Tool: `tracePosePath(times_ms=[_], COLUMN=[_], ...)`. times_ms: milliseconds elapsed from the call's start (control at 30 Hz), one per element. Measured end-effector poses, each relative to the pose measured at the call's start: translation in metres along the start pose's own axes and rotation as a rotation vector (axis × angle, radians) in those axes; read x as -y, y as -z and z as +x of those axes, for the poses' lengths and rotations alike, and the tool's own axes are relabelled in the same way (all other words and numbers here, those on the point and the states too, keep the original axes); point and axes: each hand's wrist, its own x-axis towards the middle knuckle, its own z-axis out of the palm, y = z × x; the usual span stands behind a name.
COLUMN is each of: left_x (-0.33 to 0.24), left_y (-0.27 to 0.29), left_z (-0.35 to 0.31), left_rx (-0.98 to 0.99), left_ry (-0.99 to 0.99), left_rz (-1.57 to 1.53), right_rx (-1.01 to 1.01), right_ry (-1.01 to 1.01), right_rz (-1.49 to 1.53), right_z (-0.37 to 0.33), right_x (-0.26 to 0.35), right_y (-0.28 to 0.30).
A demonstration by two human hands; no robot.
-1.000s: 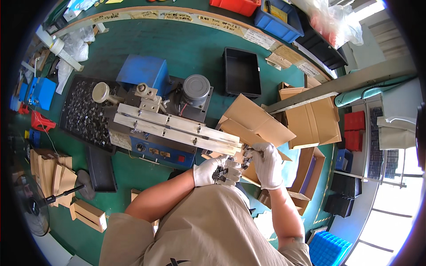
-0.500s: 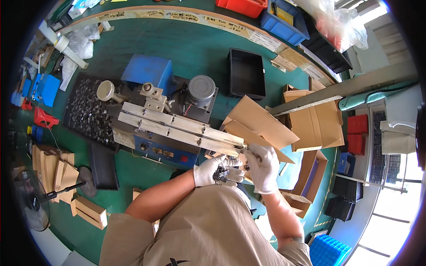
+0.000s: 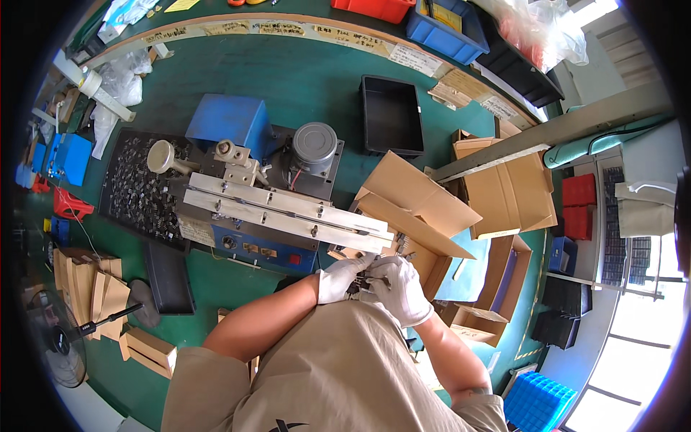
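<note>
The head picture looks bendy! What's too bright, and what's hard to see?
Head view: the shelf edge bows; the window at right glares white; the fan at left sits dim; parts between the left hand and right hand are too small to see clearly.

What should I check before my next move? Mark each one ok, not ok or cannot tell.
1. Gloves on: ok, left hand and right hand both wear white ones.
2. Dark parts in left hand: ok, some show among the fingers.
3. Firm grip: cannot tell, the fingers cover most of them.
4. Right hand free: not ok, it is up against the left at the parts.
5. Hands clear of the rail: cannot tell, they are close to its right end.
6. Box open: ok, flaps spread.
</note>
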Motion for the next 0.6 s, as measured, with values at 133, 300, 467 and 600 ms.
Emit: tracePosePath(times_ms=[133,300,467,600], left_x=[0.0,0.003,0.002,0.001], left_y=[-0.001,0.014,0.016,0.015], left_z=[0.004,0.009,0.01,0.007], left_rx=[0.025,0.013,0.067,0.074], left_ry=[0.0,0.065,0.099,0.108], left_rz=[0.044,-0.026,-0.129,-0.164], right_rx=[-0.032,-0.142,-0.238,-0.225], right_ry=[-0.028,-0.009,0.024,0.086], right_rz=[0.133,0.077,-0.146,-0.184], right_z=[0.002,0.014,0.033,0.044], right_x=[0.011,0.024,0.008,0.004], right_y=[-0.002,0.022,0.048,0.046])
